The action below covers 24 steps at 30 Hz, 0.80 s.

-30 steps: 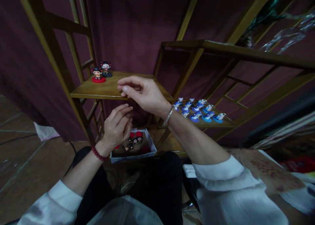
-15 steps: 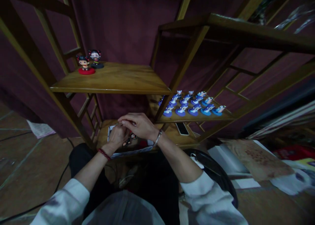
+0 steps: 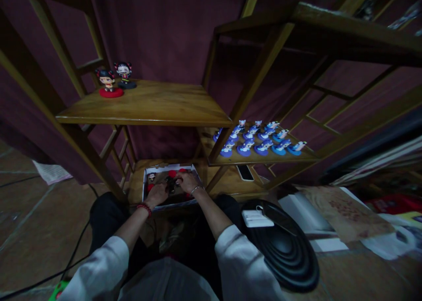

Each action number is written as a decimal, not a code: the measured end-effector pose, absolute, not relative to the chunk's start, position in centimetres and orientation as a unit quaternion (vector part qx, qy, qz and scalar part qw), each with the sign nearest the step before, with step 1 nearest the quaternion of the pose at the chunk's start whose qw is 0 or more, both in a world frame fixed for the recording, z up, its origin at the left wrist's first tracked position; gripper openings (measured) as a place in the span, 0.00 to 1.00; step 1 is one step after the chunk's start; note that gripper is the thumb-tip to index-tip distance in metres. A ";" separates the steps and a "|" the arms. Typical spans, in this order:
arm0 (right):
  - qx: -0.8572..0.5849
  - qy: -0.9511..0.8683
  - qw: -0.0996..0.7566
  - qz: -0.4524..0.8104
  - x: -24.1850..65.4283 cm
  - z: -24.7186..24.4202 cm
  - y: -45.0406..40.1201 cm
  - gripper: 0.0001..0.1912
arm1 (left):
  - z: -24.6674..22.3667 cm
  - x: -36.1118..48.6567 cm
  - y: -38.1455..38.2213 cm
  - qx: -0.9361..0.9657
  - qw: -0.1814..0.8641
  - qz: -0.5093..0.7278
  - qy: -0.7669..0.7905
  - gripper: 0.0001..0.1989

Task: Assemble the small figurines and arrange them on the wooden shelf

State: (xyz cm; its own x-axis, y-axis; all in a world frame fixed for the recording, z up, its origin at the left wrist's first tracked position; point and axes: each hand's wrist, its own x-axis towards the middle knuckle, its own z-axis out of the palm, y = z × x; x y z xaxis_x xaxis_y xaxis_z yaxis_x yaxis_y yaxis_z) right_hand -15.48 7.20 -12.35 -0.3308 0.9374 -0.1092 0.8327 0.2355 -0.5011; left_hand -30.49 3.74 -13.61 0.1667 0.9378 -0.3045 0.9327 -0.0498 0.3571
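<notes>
A shallow cardboard box (image 3: 145,191) with white sides sits on the low shelf before me. Both of my hands reach down into it. My left hand (image 3: 158,194), a red bead bracelet at the wrist, has its fingers curled at a small dark figurine (image 3: 170,184). From the other side my right hand (image 3: 187,181), wearing a metal bangle, pinches toward the same figurine. Its details are too dark and small to make out. Also in the box are a small figure (image 3: 152,176) with a pale face at the far left and red round pieces (image 3: 172,173).
Two figurines, one on a red base (image 3: 111,92) and one on a dark base (image 3: 127,85), stand on the upper shelf (image 3: 148,103). Several purple and blue figurines (image 3: 263,147) line the right shelf, above a phone (image 3: 245,173). A black stool (image 3: 283,252) carries a white object (image 3: 257,218).
My hands were pressed together above the box; they have since come apart and gone down into it. My right forearm has swung left, uncovering the black stool.
</notes>
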 end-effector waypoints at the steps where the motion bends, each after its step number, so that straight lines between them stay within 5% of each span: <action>1: -0.578 -0.772 0.099 0.244 -15.4 -13.1 7.5 0.15 | -13.9 -30.5 3.8 0.724 0.241 0.002 0.646 0.16; 11: -0.588 -0.768 0.063 0.246 -15.8 -16.9 8.9 0.16 | -15.2 -31.0 4.4 0.724 0.240 -0.007 0.646 0.16; 24: -0.589 -0.780 0.004 0.213 -16.6 -16.0 8.3 0.19 | -15.9 -31.1 4.9 0.726 0.255 -0.007 0.639 0.14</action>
State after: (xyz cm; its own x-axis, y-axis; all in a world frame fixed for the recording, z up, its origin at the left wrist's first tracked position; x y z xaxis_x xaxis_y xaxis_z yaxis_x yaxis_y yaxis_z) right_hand -16.63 8.28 -16.03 -0.3062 0.9199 -0.2448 0.9169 0.2159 -0.3356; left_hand -31.06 4.92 -15.85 0.1836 0.9239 -0.3357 0.9312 -0.0541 0.3605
